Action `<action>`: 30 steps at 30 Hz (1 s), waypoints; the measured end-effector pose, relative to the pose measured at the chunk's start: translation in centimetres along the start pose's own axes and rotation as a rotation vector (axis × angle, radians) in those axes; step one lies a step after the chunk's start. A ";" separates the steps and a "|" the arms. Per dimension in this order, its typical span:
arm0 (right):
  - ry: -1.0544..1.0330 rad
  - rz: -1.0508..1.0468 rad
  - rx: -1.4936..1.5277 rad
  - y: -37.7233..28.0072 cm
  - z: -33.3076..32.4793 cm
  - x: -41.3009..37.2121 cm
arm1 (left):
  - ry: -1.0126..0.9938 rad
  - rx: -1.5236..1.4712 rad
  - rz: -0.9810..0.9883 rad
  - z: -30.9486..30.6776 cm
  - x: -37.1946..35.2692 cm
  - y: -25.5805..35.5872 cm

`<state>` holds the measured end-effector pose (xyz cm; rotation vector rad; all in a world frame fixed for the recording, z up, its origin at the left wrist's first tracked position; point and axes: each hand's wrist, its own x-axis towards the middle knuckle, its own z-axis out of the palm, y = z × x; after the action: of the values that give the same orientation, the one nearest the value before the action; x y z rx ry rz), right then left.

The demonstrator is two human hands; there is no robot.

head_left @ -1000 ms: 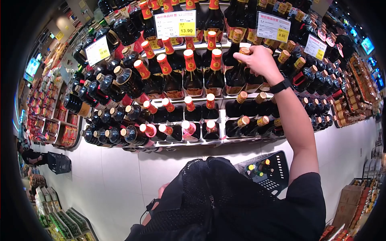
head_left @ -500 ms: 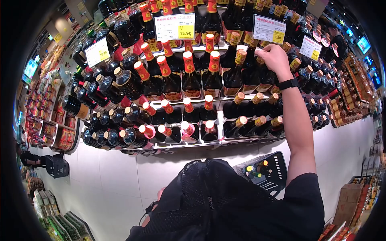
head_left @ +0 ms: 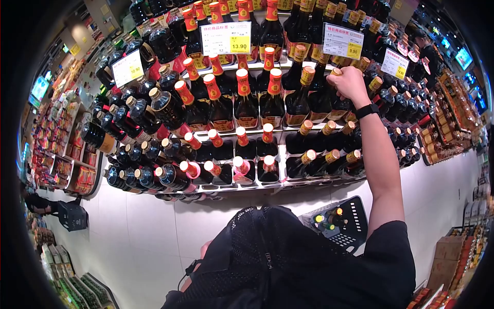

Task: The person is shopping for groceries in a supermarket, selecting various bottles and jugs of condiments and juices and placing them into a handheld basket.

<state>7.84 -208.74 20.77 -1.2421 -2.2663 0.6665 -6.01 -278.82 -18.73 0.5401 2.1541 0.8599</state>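
Observation:
My right hand (head_left: 351,85) is closed around the neck of a dark sauce bottle, just below its yellow cap (head_left: 336,72). This bottle stands in a row with other yellow-capped bottles, under a price card (head_left: 342,41) marked 9.90. To the left of it stands a yellow-necked bottle (head_left: 298,103); red-necked bottles (head_left: 247,105) fill the rows further left. Of my left hand (head_left: 205,249), only a sliver of skin shows beside my black shirt; its fingers are hidden.
A dark shopping basket (head_left: 356,213) with several bottles stands on the floor by my right side. Shelf tiers (head_left: 283,154) of bottles curve across the front. At far left, a person in dark clothes is beside another basket (head_left: 73,215). Cartons (head_left: 446,250) are stacked at lower right.
My right hand has moved slightly down and closed round the bottle's neck; its yellow cap now shows at my fingers. The view has shifted a little.

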 end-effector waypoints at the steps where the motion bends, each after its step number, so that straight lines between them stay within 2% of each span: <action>1: -0.001 -0.006 0.006 0.0 0.0 0.1 | 0.001 0.000 -0.003 0.0 0.0 -0.2; 19: -0.039 0.010 0.045 1.0 -0.5 0.0 | -0.033 0.023 -0.032 -0.3 0.5 0.1; 22: 0.097 0.045 0.065 0.0 -2.9 -0.6 | -0.033 0.020 -0.029 -0.2 0.7 0.3; 24: 0.371 -0.029 0.036 1.2 -3.7 0.2 | -0.035 0.021 -0.032 -0.1 0.8 0.4; 26: 0.528 -0.089 -0.141 3.7 -3.9 1.9 | -0.039 0.021 -0.032 0.0 0.9 0.4; 29: 0.201 0.130 -0.164 3.8 -4.5 1.6 | -0.042 0.023 -0.036 0.2 1.2 0.5; 30: 0.190 0.139 -0.139 4.3 -4.3 1.8 | -0.041 0.023 -0.038 0.2 1.1 0.5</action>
<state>12.27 -204.31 21.72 -1.4743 -2.1139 0.4240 -6.51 -277.69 -19.01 0.5227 2.1328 0.7972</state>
